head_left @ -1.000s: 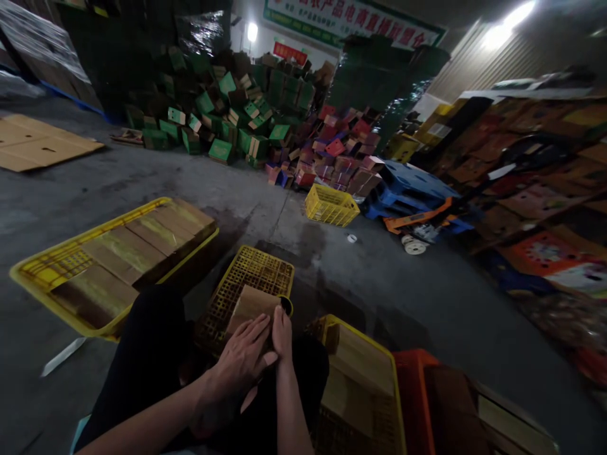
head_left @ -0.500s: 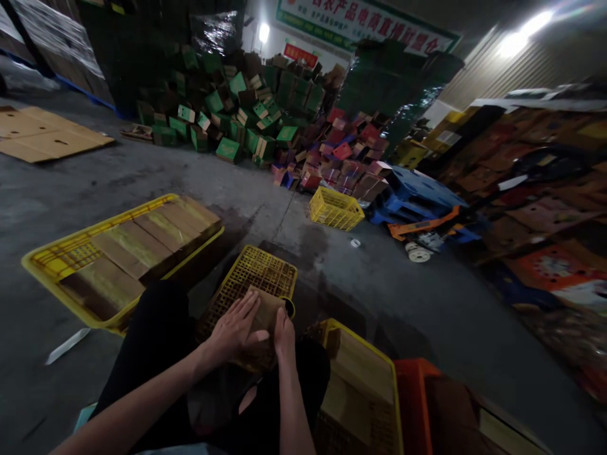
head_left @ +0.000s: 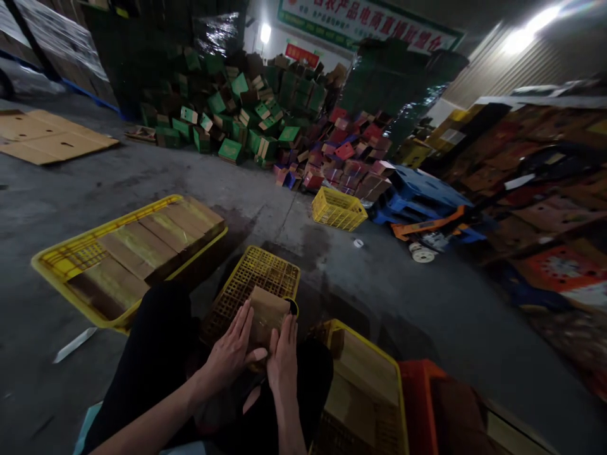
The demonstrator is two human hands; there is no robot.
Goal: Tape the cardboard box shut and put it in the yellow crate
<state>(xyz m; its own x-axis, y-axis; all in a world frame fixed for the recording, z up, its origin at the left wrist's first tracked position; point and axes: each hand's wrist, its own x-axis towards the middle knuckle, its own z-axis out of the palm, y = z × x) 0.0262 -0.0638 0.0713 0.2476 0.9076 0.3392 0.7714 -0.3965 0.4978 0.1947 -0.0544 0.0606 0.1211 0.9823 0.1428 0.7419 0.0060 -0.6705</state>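
Fingers of the left hand straight, lying close to one another along the near left edge of a small brown cardboard box, thumb spread toward the middle; those of the right hand extended along its right edge. The two hands stand apart with the box between them; neither is curled round it, and pressing force cannot be told. Change: a second ago the left fingers lay across the top, nearly meeting the right; half a second ago they still covered its left part; now they have drawn back to the edge, baring the upper face. Reading: handling appears to have passed from smoothing the top to steadying the sides; box not yet put aside. Left to right: far left of the fingers, a long yellow plastic crate with a row of brown taped cardboard boxes; below it, a white strip on the floor. Beneath and beyond the fingers, a yellow plastic grid crate, apparently upturned, bearing the box. Just beyond the right fingertips, a dark round item with a yellow rim, identity unclear. Right of the fingers, a yellow crate with brown cardboard pieces, then an orange-red plastic crate.
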